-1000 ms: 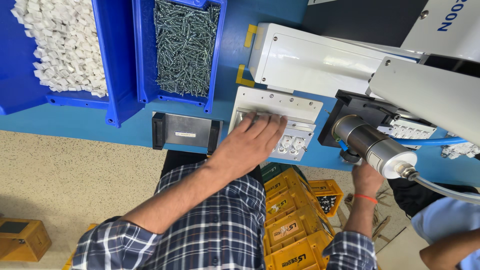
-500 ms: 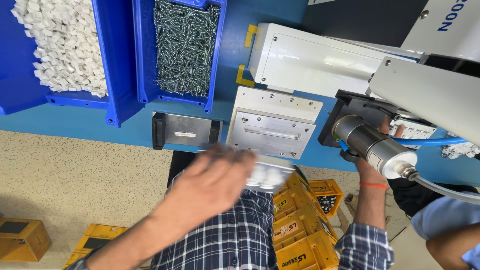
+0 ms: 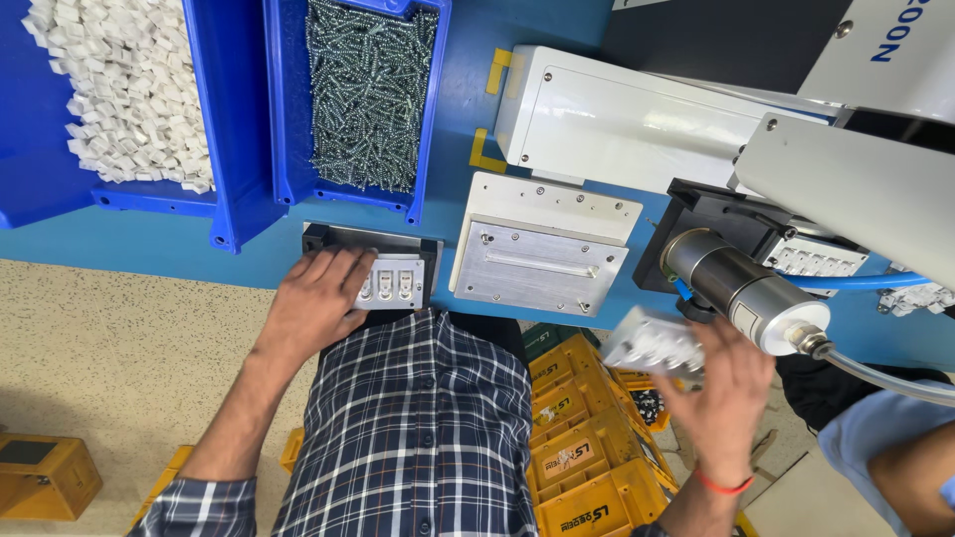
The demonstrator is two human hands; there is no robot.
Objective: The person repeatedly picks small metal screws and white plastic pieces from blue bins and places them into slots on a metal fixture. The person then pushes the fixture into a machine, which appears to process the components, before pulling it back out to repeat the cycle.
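Observation:
My left hand [image 3: 310, 300] lies on a white switch part [image 3: 393, 281] that sits in a black holder [image 3: 328, 239] at the blue bench's near edge, fingers pressing its left side. My right hand [image 3: 724, 390] holds a second white part [image 3: 649, 343], blurred, in the air just below the bench edge. Between the hands, a bare metal fixture plate [image 3: 542, 254] lies on the bench.
Two blue bins stand at the back: white plastic pieces [image 3: 109, 99] and screws [image 3: 368, 89]. A white machine housing [image 3: 637, 119] and a silver cylinder with hose [image 3: 746, 290] crowd the right. Yellow crates [image 3: 577, 452] sit below. Another person's sleeve [image 3: 885, 447] is at right.
My left hand lifted the white part off the metal plate and carried it left into the black holder. My right hand came out from beside the cylinder holding another white part.

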